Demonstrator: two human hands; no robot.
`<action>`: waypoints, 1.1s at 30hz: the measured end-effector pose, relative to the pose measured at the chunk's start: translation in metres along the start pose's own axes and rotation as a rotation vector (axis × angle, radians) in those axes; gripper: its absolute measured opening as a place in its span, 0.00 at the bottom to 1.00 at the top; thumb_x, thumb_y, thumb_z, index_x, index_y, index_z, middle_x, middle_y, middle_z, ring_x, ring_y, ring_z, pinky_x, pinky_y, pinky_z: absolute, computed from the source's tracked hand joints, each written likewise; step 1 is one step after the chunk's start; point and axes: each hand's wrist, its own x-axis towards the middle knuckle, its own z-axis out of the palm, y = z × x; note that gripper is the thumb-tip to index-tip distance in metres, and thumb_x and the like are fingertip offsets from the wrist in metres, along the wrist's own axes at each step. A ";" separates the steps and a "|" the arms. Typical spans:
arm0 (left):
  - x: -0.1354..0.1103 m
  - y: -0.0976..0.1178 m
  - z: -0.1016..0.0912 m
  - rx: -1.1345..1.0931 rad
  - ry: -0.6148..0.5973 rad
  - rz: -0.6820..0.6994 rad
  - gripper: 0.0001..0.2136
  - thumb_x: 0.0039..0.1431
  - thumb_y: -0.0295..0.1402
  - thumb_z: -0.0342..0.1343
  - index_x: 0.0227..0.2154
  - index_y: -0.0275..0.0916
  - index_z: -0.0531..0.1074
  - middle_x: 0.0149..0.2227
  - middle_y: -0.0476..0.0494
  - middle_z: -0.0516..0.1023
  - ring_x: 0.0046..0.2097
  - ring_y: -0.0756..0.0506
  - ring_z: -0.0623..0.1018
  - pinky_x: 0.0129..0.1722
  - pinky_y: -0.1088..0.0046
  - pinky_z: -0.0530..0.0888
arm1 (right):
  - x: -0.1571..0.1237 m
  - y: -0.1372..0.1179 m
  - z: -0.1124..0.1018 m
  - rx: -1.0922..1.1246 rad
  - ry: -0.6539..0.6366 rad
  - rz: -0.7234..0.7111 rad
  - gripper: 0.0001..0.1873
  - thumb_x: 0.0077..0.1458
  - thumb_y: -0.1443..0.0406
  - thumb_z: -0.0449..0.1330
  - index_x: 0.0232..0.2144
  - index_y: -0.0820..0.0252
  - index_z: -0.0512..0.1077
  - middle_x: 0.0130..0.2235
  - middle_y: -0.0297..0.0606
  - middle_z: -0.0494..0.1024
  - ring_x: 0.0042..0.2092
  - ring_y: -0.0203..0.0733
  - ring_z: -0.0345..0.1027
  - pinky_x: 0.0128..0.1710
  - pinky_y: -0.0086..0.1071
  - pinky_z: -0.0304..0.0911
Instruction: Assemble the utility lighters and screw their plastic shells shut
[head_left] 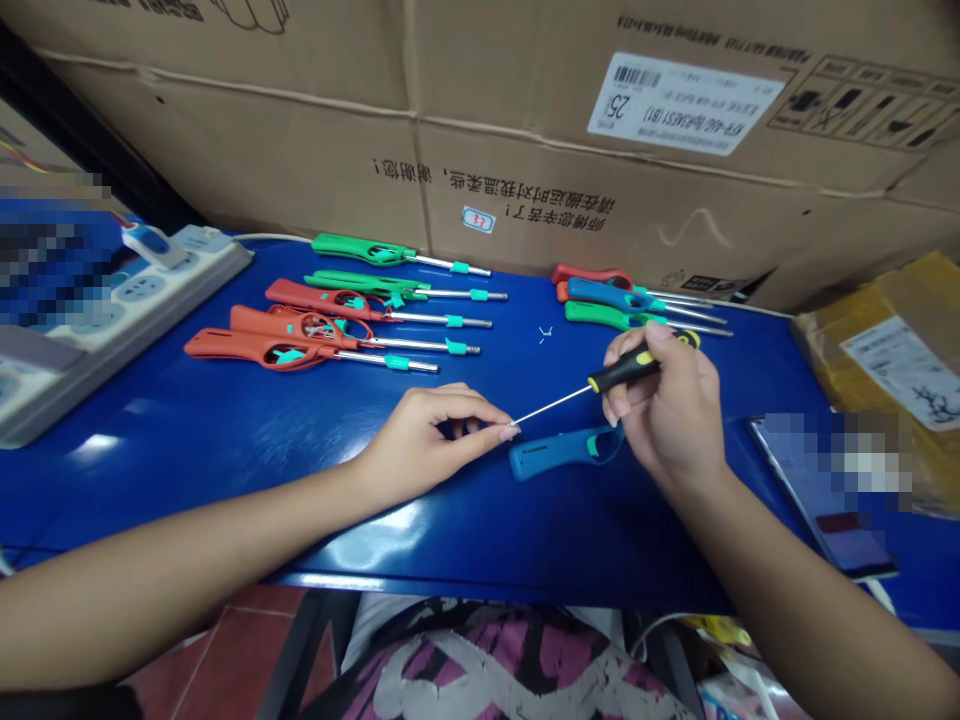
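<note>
My right hand (671,405) is closed round the black and yellow handle of a screwdriver (626,370), whose thin shaft slants down to the left. At its tip, the thumb and forefinger of my left hand (439,430) are pinched together. Whatever sits between those fingertips is too small to make out. Just below the shaft a blue lighter handle (555,455) with a turquoise trigger lies on the table, its right end close to my right hand. No metal tube shows on it.
Several red lighters (300,300) and green lighters (360,248) lie in a row at left. Red, blue (607,293) and green ones are bunched at right. Small white bits (546,334) lie between. A power strip (150,310), phone (817,500), taped package (885,340) and cardboard box (300,130) surround them.
</note>
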 end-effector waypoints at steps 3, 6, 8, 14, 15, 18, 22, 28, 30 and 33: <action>0.000 -0.001 0.000 0.010 0.002 0.009 0.06 0.61 0.33 0.65 0.36 0.37 0.83 0.31 0.45 0.82 0.30 0.51 0.74 0.30 0.75 0.71 | 0.000 -0.001 0.001 -0.014 -0.001 -0.004 0.14 0.57 0.57 0.65 0.25 0.59 0.73 0.26 0.31 0.75 0.14 0.29 0.61 0.10 0.26 0.59; 0.001 0.000 0.000 0.026 -0.002 0.027 0.05 0.61 0.33 0.65 0.35 0.37 0.83 0.31 0.45 0.82 0.30 0.50 0.75 0.30 0.75 0.71 | -0.001 -0.001 0.001 -0.031 -0.001 -0.008 0.15 0.56 0.56 0.66 0.25 0.59 0.72 0.26 0.31 0.75 0.14 0.28 0.60 0.10 0.27 0.58; 0.001 0.000 0.000 0.027 -0.008 0.037 0.05 0.61 0.33 0.65 0.35 0.38 0.83 0.32 0.45 0.83 0.31 0.50 0.75 0.30 0.75 0.72 | -0.001 -0.001 0.001 -0.043 -0.003 -0.007 0.16 0.56 0.55 0.66 0.25 0.58 0.71 0.26 0.31 0.74 0.14 0.28 0.59 0.10 0.26 0.57; 0.001 0.001 -0.001 0.036 -0.011 0.044 0.04 0.61 0.32 0.65 0.35 0.38 0.83 0.32 0.45 0.83 0.31 0.50 0.75 0.30 0.76 0.72 | -0.001 0.000 0.001 -0.030 0.003 0.013 0.15 0.55 0.55 0.66 0.25 0.58 0.71 0.26 0.30 0.74 0.14 0.27 0.58 0.10 0.26 0.55; 0.001 0.001 -0.001 0.037 -0.012 0.046 0.04 0.61 0.32 0.65 0.35 0.38 0.83 0.32 0.45 0.83 0.31 0.50 0.76 0.30 0.76 0.72 | -0.001 0.000 0.001 -0.027 0.002 0.016 0.15 0.55 0.55 0.66 0.24 0.58 0.71 0.26 0.30 0.74 0.14 0.27 0.58 0.10 0.26 0.55; 0.001 0.001 -0.001 0.043 -0.020 0.051 0.04 0.61 0.31 0.64 0.35 0.38 0.83 0.32 0.46 0.83 0.31 0.51 0.76 0.30 0.76 0.72 | -0.001 0.000 0.001 -0.026 -0.005 0.012 0.15 0.56 0.56 0.66 0.24 0.58 0.71 0.26 0.31 0.74 0.14 0.27 0.58 0.10 0.27 0.55; 0.001 0.001 -0.001 0.039 -0.020 0.059 0.04 0.61 0.31 0.65 0.35 0.38 0.83 0.32 0.46 0.83 0.31 0.51 0.76 0.30 0.76 0.72 | -0.001 0.000 0.001 -0.030 -0.008 0.013 0.16 0.56 0.55 0.66 0.25 0.58 0.71 0.26 0.30 0.74 0.14 0.27 0.57 0.10 0.26 0.54; 0.000 0.001 -0.001 0.042 -0.019 0.065 0.03 0.61 0.31 0.65 0.35 0.38 0.83 0.32 0.46 0.83 0.31 0.51 0.76 0.29 0.76 0.72 | -0.001 0.000 0.001 -0.031 -0.015 0.012 0.15 0.56 0.55 0.66 0.24 0.58 0.71 0.26 0.30 0.74 0.14 0.27 0.58 0.09 0.27 0.54; 0.001 0.001 -0.001 0.044 -0.018 0.070 0.03 0.61 0.31 0.65 0.35 0.38 0.83 0.32 0.46 0.83 0.31 0.51 0.77 0.30 0.76 0.73 | -0.001 0.000 0.002 -0.038 -0.014 0.007 0.16 0.56 0.55 0.66 0.24 0.58 0.70 0.26 0.30 0.74 0.14 0.27 0.58 0.10 0.26 0.54; 0.001 0.001 -0.001 0.047 -0.024 0.069 0.03 0.61 0.31 0.64 0.34 0.38 0.83 0.32 0.45 0.84 0.32 0.50 0.77 0.30 0.76 0.73 | -0.002 -0.001 0.002 -0.053 -0.018 0.006 0.16 0.57 0.54 0.65 0.25 0.57 0.70 0.26 0.30 0.74 0.14 0.27 0.57 0.10 0.26 0.54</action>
